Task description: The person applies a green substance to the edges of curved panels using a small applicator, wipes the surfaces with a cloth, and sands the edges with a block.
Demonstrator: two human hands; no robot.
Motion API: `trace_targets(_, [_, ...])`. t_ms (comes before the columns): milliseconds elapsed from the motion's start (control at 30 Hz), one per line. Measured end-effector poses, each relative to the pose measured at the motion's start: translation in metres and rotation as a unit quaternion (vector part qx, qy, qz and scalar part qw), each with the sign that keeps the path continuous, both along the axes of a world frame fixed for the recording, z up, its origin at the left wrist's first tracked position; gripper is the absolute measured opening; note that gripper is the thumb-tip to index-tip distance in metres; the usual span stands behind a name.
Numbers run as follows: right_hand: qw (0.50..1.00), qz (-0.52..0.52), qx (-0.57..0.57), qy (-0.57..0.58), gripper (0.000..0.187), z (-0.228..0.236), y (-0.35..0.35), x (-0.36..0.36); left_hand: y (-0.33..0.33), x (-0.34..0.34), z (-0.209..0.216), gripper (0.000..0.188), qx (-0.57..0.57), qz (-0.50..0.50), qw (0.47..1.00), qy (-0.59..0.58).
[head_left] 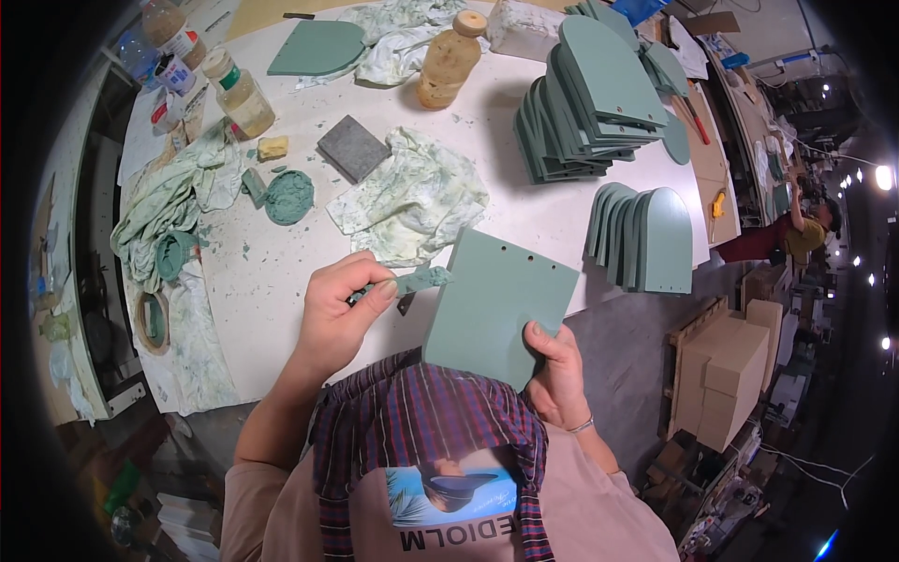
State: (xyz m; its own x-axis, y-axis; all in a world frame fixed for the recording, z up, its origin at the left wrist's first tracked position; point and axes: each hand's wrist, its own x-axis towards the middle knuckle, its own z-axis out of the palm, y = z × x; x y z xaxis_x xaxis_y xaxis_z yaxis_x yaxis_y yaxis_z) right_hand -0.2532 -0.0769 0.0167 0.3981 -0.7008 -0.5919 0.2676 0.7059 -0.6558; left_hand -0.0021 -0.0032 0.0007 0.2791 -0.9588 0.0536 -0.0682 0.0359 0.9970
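Note:
My left hand [346,304] is closed around a putty knife [405,281] whose blade carries a lump of green putty [431,277]. The blade end is at the left edge of a green painted panel [496,304]; I cannot tell whether it touches. The panel is tilted, with several small holes along its far edge. My right hand [554,370] grips the panel at its near right side, thumb on top, fingers hidden beneath. Beyond the knife, a stained cloth [412,197] lies on the white table [309,323].
Rounded green panels [599,84] stand piled at the far right, with a smaller row [646,239] nearer. A grey sanding block [353,148], a dish of green putty [288,198] and bottles [450,61] are on the table. Cardboard boxes [726,375] are at right; another person [796,229] is farther off.

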Motion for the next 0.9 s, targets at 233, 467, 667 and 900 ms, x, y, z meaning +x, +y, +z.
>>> trace_targets(233, [1.000,0.006,0.001,0.002,0.048,0.000,-0.001,0.000,-0.001,0.000,-0.001,0.012,-0.005,0.014,1.000,-0.012])
trace_targets(467, [1.000,0.011,0.001,0.005,0.050,0.001,0.000,-0.001,-0.002,0.001,0.000,0.012,-0.016,0.036,0.999,-0.014])
trace_targets(667, [0.999,0.026,-0.010,0.019,0.050,0.003,0.002,0.001,-0.005,0.000,-0.007,0.012,-0.021,0.067,0.998,0.003])
trace_targets(900, [0.999,0.021,-0.008,0.030,0.044,0.005,0.003,0.004,-0.012,0.001,-0.009,0.013,-0.017,0.075,0.997,0.005])
